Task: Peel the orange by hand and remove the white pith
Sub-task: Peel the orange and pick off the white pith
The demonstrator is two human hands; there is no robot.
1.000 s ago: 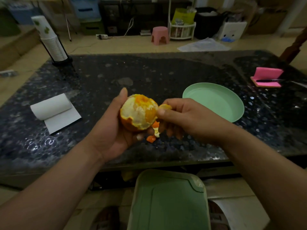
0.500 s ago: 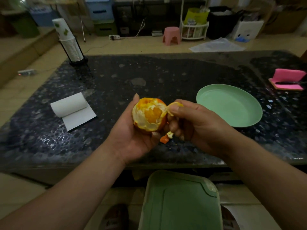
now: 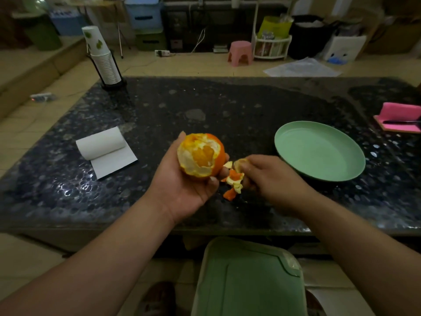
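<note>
**A:** Where is the orange (image 3: 201, 156)?

**B:** Just left of the frame's centre, cupped in the left hand (image 3: 182, 190) with the fingers curled under it, above the dark table (image 3: 227, 106). Flesh and white pith show on top, and rind covers its right flank.

**A:** And the right hand (image 3: 273, 176)?

**B:** Just right of the fruit, pinching torn peel scraps (image 3: 234, 179).

**A:** How will it handle?

**B:** I'd judge it light, soft and probably juice-slick. Squeezed hard, the segments could burst. I'd lift the ragged rind edge with a thumbnail and pick the pith off gently.
</note>
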